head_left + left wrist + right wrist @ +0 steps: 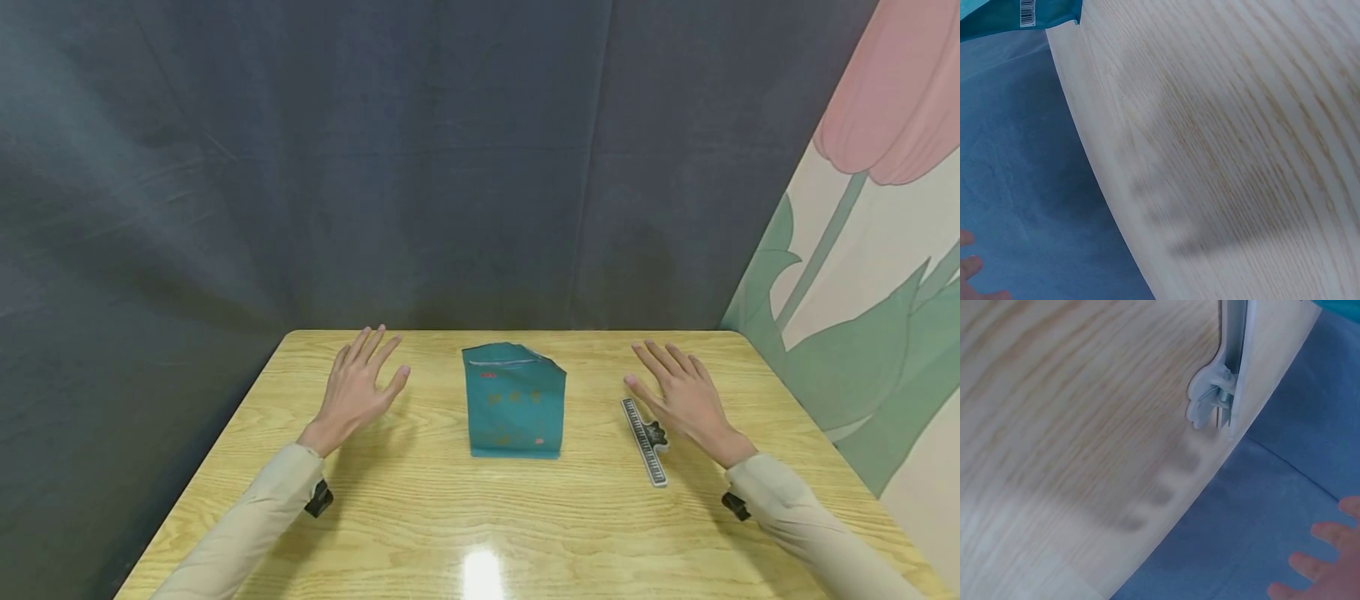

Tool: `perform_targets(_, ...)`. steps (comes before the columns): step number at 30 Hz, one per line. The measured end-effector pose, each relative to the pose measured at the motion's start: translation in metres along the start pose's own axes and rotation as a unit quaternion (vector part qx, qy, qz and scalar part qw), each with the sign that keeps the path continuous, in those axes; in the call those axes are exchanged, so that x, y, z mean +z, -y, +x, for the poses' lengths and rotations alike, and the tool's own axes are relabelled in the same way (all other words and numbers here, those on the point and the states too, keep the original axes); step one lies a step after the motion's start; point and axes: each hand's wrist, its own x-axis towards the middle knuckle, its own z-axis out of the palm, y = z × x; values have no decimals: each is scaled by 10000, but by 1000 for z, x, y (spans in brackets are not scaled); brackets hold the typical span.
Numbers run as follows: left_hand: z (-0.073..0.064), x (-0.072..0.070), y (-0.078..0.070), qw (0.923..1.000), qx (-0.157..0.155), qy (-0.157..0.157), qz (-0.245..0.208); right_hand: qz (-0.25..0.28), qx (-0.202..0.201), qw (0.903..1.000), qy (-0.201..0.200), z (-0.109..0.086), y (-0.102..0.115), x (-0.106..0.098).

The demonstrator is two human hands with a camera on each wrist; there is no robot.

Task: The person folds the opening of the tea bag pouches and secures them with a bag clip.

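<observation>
Presently laid out on the table (570, 521), viewed from the wearer's side: item, one teal bag (516, 412), upright near the middle, nearer the far edge than the near one, its top uneven and dropping towards the right corner; item, one long clip (643, 443), patterned like piano keys, to the right of the bag and slanting towards the near edge, with a small coiled spring (1225, 395) at its hinge in the right wrist view. Item, one left hand (356, 387), held over the table towards the far left corner, fingers spread, nothing in it. Item, one right hand (686, 400), held over the table towards the far right corner, just beside the clip and apart from it, fingers likewise spread, nothing in it. Backdrop: a dark blue curtain (450, 167) beyond the far edge. Step in hand, by my judgement: readiness only, neither object taken up. Next move, as I reckon it, calls for lowering a hand and curling its fingers round bag or clip.
</observation>
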Motion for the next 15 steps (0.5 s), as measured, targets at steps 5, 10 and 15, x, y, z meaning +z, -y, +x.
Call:
perform_targets(5, 1, -1, -1, 10000, -18, 40, -7, 9, -29, 10000, -77, 1, 3, -1)
perform_targets(10, 1, -2, -3, 10000, 3, -10, -82, 12, -46, 9999, -152, 2, 3, -2)
perform_targets(15, 2, -3, -5, 9999, 40, -104, -131, 50, -104, 9997, -201, 2, 5, -4)
